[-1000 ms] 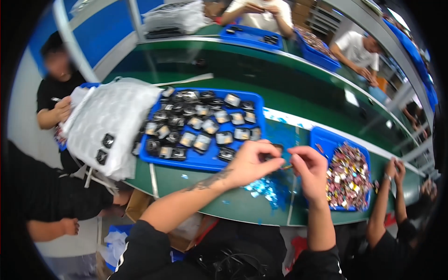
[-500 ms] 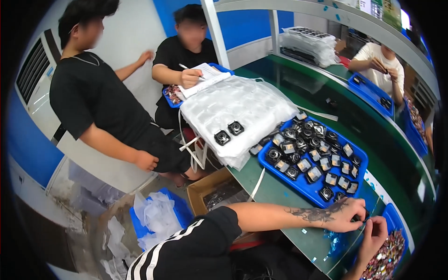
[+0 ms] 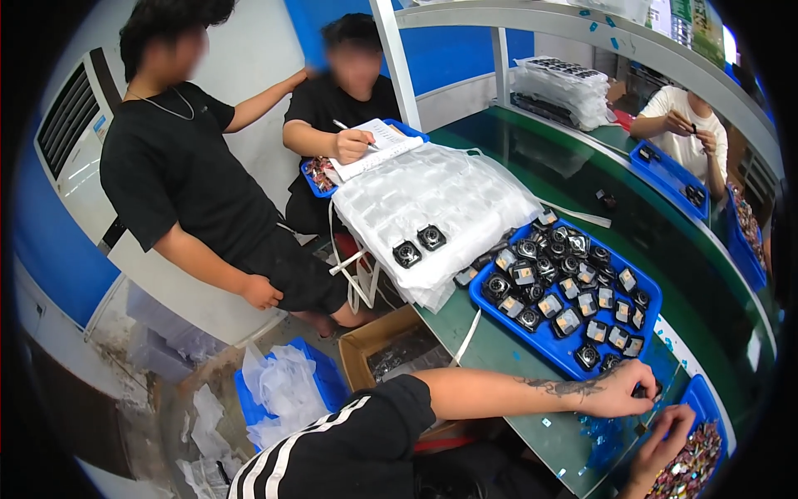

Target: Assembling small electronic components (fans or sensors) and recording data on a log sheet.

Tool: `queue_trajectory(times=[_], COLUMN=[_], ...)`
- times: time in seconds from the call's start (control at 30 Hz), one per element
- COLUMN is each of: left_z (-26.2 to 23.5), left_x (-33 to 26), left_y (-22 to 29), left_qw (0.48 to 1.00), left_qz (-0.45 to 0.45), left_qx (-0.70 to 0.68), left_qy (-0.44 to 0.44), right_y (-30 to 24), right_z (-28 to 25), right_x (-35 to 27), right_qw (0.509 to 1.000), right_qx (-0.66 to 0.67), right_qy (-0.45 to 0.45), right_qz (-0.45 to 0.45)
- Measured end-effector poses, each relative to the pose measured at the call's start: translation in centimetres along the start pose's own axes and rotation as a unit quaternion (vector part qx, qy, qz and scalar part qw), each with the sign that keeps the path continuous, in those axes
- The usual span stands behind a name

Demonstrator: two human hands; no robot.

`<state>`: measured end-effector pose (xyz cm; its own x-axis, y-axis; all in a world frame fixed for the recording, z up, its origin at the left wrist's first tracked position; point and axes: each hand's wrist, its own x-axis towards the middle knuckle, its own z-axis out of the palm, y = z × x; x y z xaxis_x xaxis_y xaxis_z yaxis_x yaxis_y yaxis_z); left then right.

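Note:
My left hand (image 3: 619, 391), on the tattooed forearm, is closed on a small black device (image 3: 641, 390), mostly hidden by the fingers. It is just off the near right corner of a blue tray (image 3: 542, 334) heaped with black camera-like devices (image 3: 568, 322), some lens up and some showing a pale label. Below it, my right hand (image 3: 662, 441) has loosely curled fingers, apart, with nothing visible in them. A tiny amber square (image 3: 642, 429) shows by its fingertips. Beside that hand a blue bin (image 3: 705, 401) holds many small shiny coloured pieces (image 3: 692, 462).
Blue film scraps (image 3: 600, 437) lie on the green bench. A white padded stack (image 3: 449, 195) carries two black devices. One person writes on a pad (image 3: 378, 150); another stands at left. A third works across the belt (image 3: 615, 158). Below are a cardboard box (image 3: 378, 339) and a blue bin (image 3: 332, 374).
My right hand has moved down and away from the device in my left hand, its fingers parting. The standing person's far arm has reached toward the seated person's shoulder.

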<state>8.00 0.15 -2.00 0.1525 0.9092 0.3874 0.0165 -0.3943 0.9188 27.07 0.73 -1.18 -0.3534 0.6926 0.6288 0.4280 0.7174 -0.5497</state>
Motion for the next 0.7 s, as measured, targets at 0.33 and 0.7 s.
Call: queue_trajectory(times=[0.33,0.7], left_z=[-2.3,-1.9], left_x=[-0.5,-0.1], left_y=[2.0,2.4], left_qw=[0.955,0.929], left_qz=[-0.222,-0.224], left_qx=[-0.19,-0.244], left_qy=[-0.044,-0.164], right_y=[-1.9,-0.9], right_z=[1.5,-0.2], right_x=[2.8,2.2], right_qw=[0.982,0.913], right_qx=[0.094,0.382], right_qy=[-0.018,-0.077], right_qz=[0.164,0.125])
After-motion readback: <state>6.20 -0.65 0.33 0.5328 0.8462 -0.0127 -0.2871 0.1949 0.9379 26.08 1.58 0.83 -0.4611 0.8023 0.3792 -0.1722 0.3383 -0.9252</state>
